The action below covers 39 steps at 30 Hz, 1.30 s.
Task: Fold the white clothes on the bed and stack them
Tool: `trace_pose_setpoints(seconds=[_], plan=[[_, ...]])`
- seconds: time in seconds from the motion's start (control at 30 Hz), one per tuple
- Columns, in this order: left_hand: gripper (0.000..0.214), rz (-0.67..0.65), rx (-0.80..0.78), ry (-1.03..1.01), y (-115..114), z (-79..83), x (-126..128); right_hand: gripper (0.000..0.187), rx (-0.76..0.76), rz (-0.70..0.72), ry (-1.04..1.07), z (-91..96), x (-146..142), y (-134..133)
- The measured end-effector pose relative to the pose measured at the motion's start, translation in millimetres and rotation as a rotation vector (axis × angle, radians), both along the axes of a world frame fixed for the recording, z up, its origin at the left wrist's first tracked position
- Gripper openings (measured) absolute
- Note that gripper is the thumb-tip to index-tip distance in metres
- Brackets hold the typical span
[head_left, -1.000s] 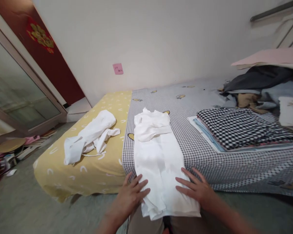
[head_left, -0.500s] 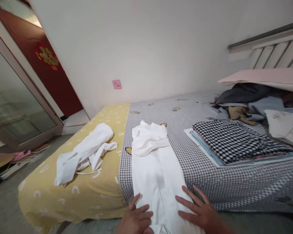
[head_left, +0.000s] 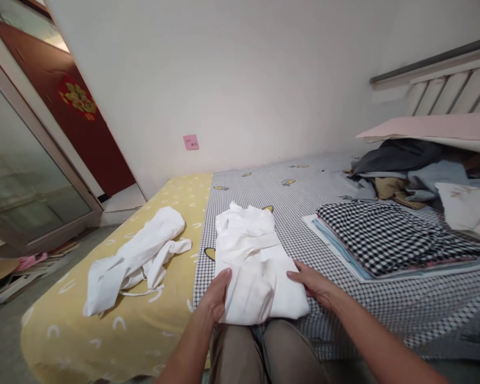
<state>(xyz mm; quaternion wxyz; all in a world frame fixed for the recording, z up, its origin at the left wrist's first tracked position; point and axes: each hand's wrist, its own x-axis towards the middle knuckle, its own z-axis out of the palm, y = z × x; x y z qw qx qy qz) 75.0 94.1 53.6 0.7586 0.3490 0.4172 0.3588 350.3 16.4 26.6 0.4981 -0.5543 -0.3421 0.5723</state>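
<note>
The white cloth (head_left: 250,256) lies on the near part of the bed, on the gray checked sheet (head_left: 300,224), right in front of the person's knees (head_left: 246,346). The left hand (head_left: 216,296) holds its left edge and the right hand (head_left: 310,282) holds its right edge. Both thumbs are on top, and the other fingers seem to be tucked under, but I can't see them all. Holding both sides like this probably keeps the cloth straight and stops it from sliding off the bed. Its near end looks folded back over itself, maybe so it doesn't hang down. Another white cloth (head_left: 138,261) lies in a messy heap to the left, on the yellow sheet (head_left: 194,213), well apart from the hands. To the right is a flat stack with a black and white checked cloth (head_left: 388,232) on top. The right arm is near that stack, so it could get bumped. At the far right, a messy pile of clothes (head_left: 404,157) sits under a pink sheet (head_left: 428,128) and takes up room there.
</note>
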Motion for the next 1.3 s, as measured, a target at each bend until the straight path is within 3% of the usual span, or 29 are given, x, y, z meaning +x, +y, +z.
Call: trace_pose_setpoints(seconds=[0.17, 0.3, 0.5, 0.63, 0.8, 0.97, 1.03, 1.07, 1.13, 1.17, 1.23, 1.3], plan=[[0.050, 0.032, 0.037, -0.001, 12, -16.6, 0, 0.063, 0.002, 0.019, -0.038, -14.2, 4, 7], [0.053, 0.134, 0.107, 0.013, 15, -21.3, -4, 0.048, 0.082, -0.022, -0.206, -10.2, 0, 9], [0.025, 0.359, 0.123, 0.143, 49, -23.7, 1, 0.041, 0.147, -0.183, -0.602, -2.5, -7, 41], [0.018, 0.366, 0.142, 0.318, 66, -27.0, 6, 0.038, 0.059, -0.265, -0.927, -9.6, -19, 50], [0.008, 0.393, 0.316, 0.545, 71, -24.0, 4, 0.035, -0.038, -0.284, -1.154, -12.0, -26, 50], [0.049, 0.469, 0.653, 0.770, 57, -2.2, 0, 0.030, -0.094, -0.272, -1.256, -10.7, -25, 54], [0.045, 0.396, 0.948, 0.843, 45, 0.9, 1, 0.030, -0.099, -0.270, -1.275, -11.3, -25, 55], [0.042, 0.280, 1.153, 0.878, 39, -0.6, 2, 0.029, -0.098, -0.269, -1.281, -11.8, -25, 55], [0.042, -0.083, 1.532, 0.951, 30, -9.0, 4, 0.028, -0.095, -0.267, -1.289, -12.9, -26, 54], [0.043, -0.255, 1.631, 0.996, 29, -15.2, 5, 0.028, -0.092, -0.268, -1.291, -13.6, -26, 54], [0.044, -0.430, 1.631, 1.111, 31, -29.0, 4, 0.028, -0.080, -0.271, -1.292, -15.1, -28, 53], [0.044, -0.427, 1.576, 1.210, 38, -41.4, 1, 0.028, -0.047, -0.270, -1.289, -15.7, -26, 52]])
